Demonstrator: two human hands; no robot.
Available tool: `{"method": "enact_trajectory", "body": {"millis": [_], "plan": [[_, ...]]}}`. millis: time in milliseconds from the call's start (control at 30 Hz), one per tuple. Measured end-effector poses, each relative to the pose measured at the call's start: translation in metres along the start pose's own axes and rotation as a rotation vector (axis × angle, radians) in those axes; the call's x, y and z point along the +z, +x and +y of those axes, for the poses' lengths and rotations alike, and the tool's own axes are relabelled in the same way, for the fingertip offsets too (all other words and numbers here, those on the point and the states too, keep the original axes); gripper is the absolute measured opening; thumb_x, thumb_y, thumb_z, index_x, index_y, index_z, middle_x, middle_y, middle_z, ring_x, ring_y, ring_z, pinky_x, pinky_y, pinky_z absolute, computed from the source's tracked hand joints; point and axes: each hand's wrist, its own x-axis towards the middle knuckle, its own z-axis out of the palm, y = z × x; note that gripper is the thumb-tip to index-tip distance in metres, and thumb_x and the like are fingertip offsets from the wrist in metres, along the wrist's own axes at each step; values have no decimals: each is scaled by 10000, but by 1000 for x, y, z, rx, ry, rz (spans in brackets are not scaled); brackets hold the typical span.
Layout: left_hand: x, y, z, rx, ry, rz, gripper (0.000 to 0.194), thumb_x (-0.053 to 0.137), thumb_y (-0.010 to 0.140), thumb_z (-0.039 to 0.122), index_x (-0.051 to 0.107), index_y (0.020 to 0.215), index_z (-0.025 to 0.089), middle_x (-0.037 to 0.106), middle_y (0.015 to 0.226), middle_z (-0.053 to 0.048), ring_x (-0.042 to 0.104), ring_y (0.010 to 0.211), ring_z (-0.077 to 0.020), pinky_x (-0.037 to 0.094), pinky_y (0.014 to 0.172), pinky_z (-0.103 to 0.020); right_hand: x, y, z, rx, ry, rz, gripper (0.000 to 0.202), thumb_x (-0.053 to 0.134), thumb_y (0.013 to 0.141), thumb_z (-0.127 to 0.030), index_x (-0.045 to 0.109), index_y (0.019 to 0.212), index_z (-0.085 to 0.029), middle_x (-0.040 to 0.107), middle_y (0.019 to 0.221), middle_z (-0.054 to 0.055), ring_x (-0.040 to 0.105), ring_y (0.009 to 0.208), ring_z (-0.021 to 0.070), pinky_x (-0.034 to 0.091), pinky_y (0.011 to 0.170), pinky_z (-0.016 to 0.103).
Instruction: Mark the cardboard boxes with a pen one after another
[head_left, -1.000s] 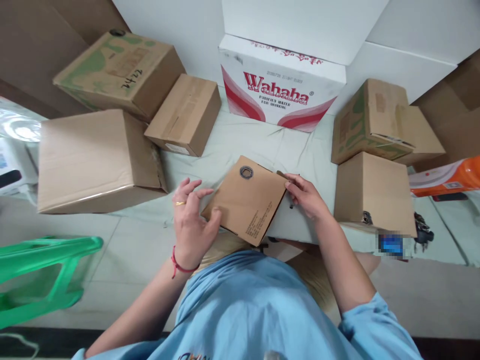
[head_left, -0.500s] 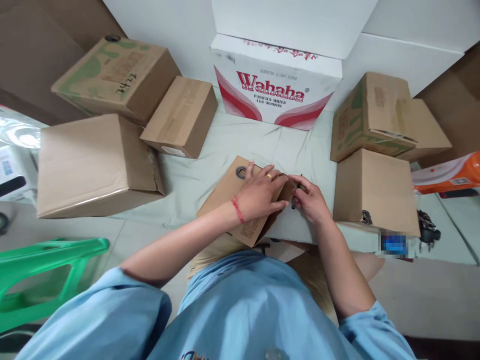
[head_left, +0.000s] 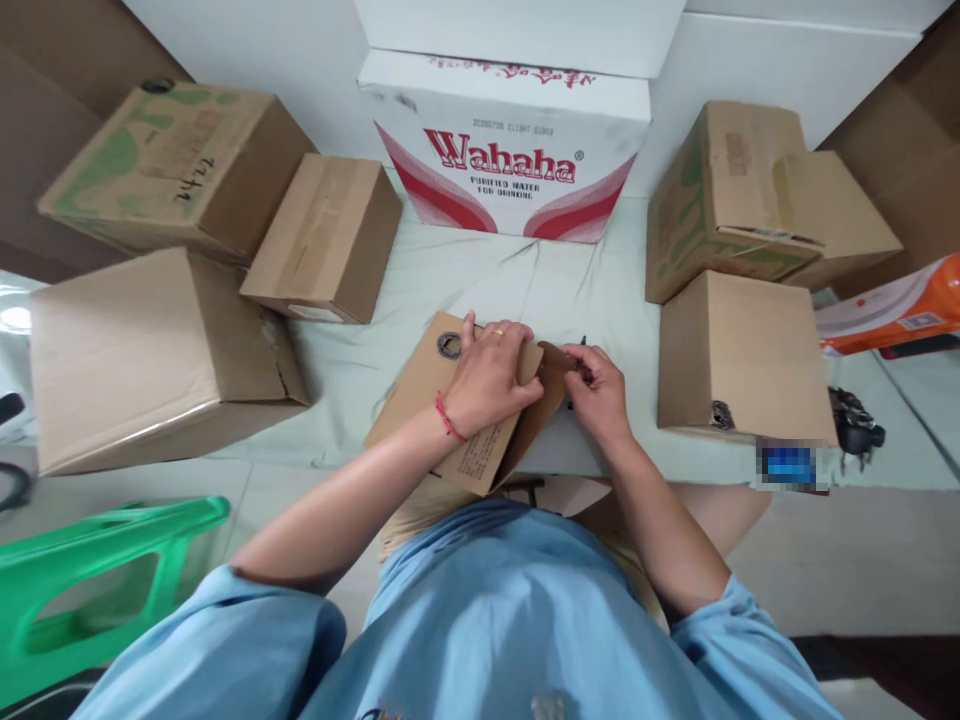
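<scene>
A small brown cardboard box (head_left: 409, 400) lies at a slant on the cloth-covered table, close to my body. It has a round dark ring mark and printed text, and its right end flap (head_left: 553, 385) stands out. My left hand (head_left: 491, 375) lies over the box's top, fingers stretched and thumb apart near the open end. At the flap's edge, my right hand (head_left: 600, 392) has its fingers closed around a thin dark pen-like object (head_left: 583, 342). Only the ends of that object show, and its kind is unclear. The fingertips of my right hand touch the flap.
Several cardboard boxes stand at left, including a small taped box (head_left: 319, 240). A white Wahaha carton (head_left: 502, 150) is at the back. More boxes (head_left: 750, 350) stand at right, near an orange-and-white package (head_left: 892, 305) and keys (head_left: 855, 425). A green stool (head_left: 165, 540) is at lower left.
The view has shifted slightly. The box's end flap now stands further out from the box, and my right fingers have come against its edge. My left hand stays on the box.
</scene>
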Motion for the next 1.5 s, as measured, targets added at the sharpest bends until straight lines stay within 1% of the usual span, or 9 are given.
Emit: {"method": "enact_trajectory", "body": {"millis": [167, 333, 433, 567, 700, 800, 900, 1033, 1500], "plan": [[0, 1, -3, 9, 13, -5, 357, 670, 834, 361, 640, 1159, 216, 724, 1208, -121, 664, 1268, -361, 128, 1365, -686, 6, -6, 8, 3, 9, 60, 327, 572, 827, -247, 816, 1045, -249, 631, 888, 13, 548, 711, 158, 493, 694, 305], [-1, 3, -3, -20, 29, 10, 369, 675, 820, 360, 652, 1153, 203, 711, 1201, -126, 660, 1251, -372, 154, 1353, -704, 2, -6, 10, 52, -48, 41, 260, 585, 907, -328, 789, 1028, -219, 650, 941, 47, 565, 710, 176, 517, 698, 344], [-1, 3, -2, -14, 62, -8, 372, 656, 843, 372, 653, 1171, 196, 703, 1222, -140, 652, 1266, -380, 155, 1352, -706, 0, 3, 3, -47, -266, 1, 243, 644, 882, -296, 793, 1055, -215, 688, 998, 95, 610, 858, 252, 557, 861, 442], [-1, 0, -1, 6, 90, -14, 385, 624, 875, 377, 660, 1209, 189, 706, 1235, -149, 653, 1279, -378, 143, 1359, -698, 10, 23, -8, -206, -495, -113, 491, 634, 835, -161, 753, 1306, -233, 766, 1167, 121, 620, 1094, 340, 514, 1060, 538], [-1, 0, -2, -11, 101, 14, 395, 617, 873, 372, 663, 1225, 198, 711, 1241, -140, 656, 1280, -379, 160, 1352, -700, 20, 28, -6, -188, -440, -192, 379, 538, 993, -201, 759, 1291, -284, 809, 1157, 71, 698, 1046, 300, 558, 978, 465], [-1, 2, -3, -42, 98, 19, 397, 634, 859, 383, 669, 1205, 190, 713, 1238, -139, 661, 1269, -384, 173, 1349, -696, 17, 15, 4, -182, -364, -57, 315, 522, 1044, -240, 750, 1259, -271, 811, 1181, 71, 705, 1039, 280, 567, 955, 432], [-2, 3, -3, -50, 85, 12, 403, 652, 841, 380, 672, 1193, 183, 715, 1232, -138, 661, 1268, -384, 169, 1353, -687, 9, 1, 12, -211, -320, 39, 258, 534, 1068, -278, 755, 1200, -260, 812, 1069, 68, 676, 978, 272, 563, 925, 421], [-2, 3, -3, -62, 65, 10, 416, 665, 833, 381, 665, 1201, 186, 717, 1239, -136, 657, 1279, -388, 138, 1363, -690, 3, -5, 14, -271, -281, 8, 251, 528, 1083, -287, 763, 1169, -269, 803, 1031, 61, 668, 953, 258, 553, 922, 418], [-3, 4, -3, -68, 15, 33, 345, 641, 852, 374, 629, 1159, 215, 699, 1221, -128, 660, 1254, -377, 129, 1350, -726, 4, -9, 24, -67, -216, 82, 227, 529, 1043, -366, 715, 1095, -246, 769, 1026, 78, 692, 951, 247, 576, 910, 408]]}}
